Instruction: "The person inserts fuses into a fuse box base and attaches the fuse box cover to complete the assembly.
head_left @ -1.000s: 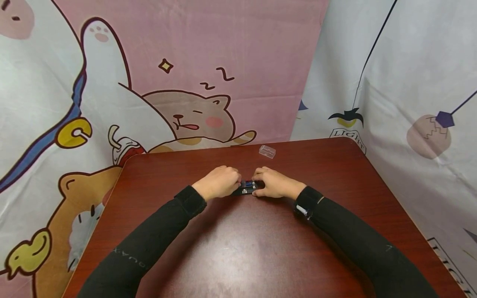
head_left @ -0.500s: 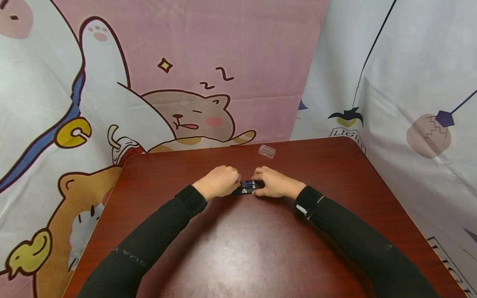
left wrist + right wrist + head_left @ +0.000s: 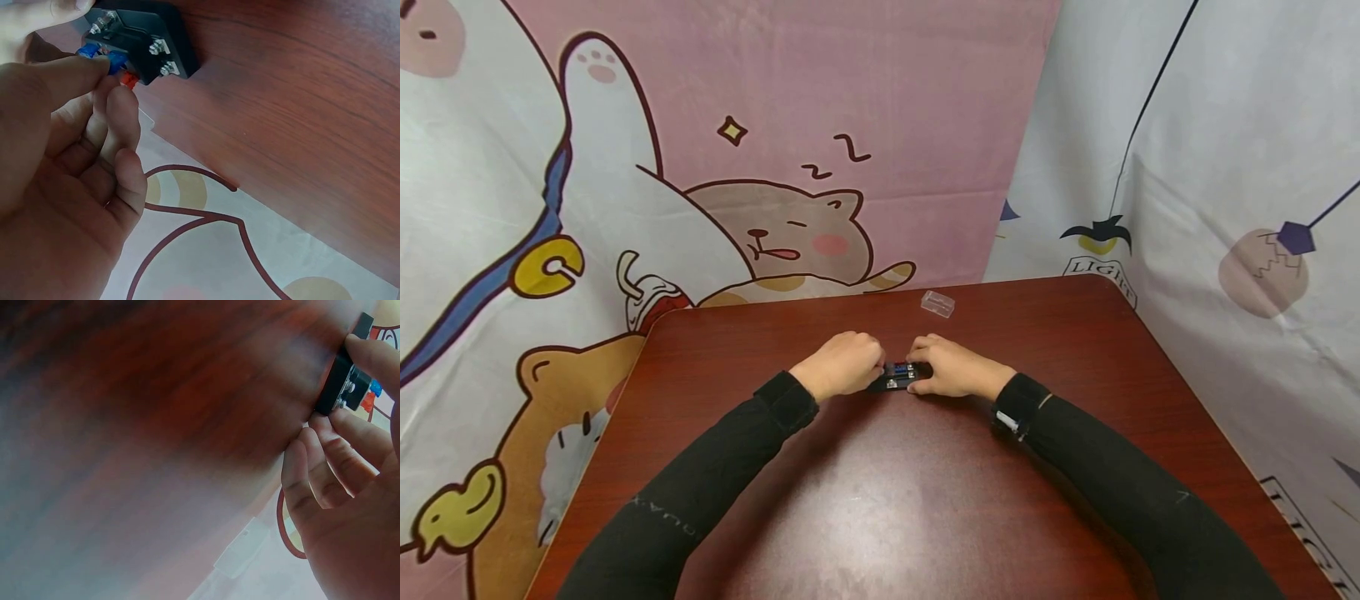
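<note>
At the middle of the red-brown table (image 3: 880, 500), the right hand (image 3: 951, 368) grips the right end of a black fuse block (image 3: 898, 377). The left hand (image 3: 842, 365) pinches what looks like a blue blade fuse (image 3: 100, 55) seated in it, beside a red fuse (image 3: 129, 79). A clear plastic cover (image 3: 937, 304) lies near the far edge.

Red-brown table (image 3: 925, 500) against cartoon cloth backdrop (image 3: 775, 125)
</note>
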### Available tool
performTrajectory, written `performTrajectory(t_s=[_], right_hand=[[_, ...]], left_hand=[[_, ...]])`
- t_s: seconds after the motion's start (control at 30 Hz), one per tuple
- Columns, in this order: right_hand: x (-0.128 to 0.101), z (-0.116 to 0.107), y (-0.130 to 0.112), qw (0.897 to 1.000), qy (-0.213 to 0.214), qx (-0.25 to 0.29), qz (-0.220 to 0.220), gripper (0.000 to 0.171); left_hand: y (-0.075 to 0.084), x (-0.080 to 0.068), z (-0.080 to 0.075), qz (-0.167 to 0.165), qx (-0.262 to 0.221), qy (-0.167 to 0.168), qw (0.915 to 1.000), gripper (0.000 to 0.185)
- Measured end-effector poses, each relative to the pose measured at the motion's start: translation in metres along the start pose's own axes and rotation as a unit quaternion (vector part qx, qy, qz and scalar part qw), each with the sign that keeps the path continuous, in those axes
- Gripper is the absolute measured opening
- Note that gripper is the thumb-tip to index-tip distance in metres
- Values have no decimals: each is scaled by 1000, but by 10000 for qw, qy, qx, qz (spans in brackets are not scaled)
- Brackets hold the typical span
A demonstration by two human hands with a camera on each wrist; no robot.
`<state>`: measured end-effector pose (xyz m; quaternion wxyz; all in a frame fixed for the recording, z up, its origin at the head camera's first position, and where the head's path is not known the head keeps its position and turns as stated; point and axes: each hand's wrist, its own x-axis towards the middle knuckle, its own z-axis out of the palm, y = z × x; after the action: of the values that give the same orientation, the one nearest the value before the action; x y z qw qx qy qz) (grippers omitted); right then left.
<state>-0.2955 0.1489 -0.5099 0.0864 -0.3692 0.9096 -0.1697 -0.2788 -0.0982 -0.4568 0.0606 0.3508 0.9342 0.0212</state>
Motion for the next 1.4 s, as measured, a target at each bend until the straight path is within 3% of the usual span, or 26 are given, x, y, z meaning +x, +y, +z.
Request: performTrajectory(t_s=[0.37, 0.63, 1.17, 1.4], right_hand=[[-1, -1, -1, 10000, -15, -41, -7, 57], [-2, -3, -3, 10000, -17, -35, -44, 56], [-1, 0, -2, 10000, 7, 51, -73, 55], [0, -1, 1, 10000, -28, -62, -59, 57]], left_hand=[[7, 2, 1, -43, 229, -20, 9997, 15], [5, -3, 3, -96, 21, 85, 9999, 15], [-5, -17, 12, -356, -248, 723, 9964, 17], [-13, -25, 15, -293, -462, 765, 9956, 38]])
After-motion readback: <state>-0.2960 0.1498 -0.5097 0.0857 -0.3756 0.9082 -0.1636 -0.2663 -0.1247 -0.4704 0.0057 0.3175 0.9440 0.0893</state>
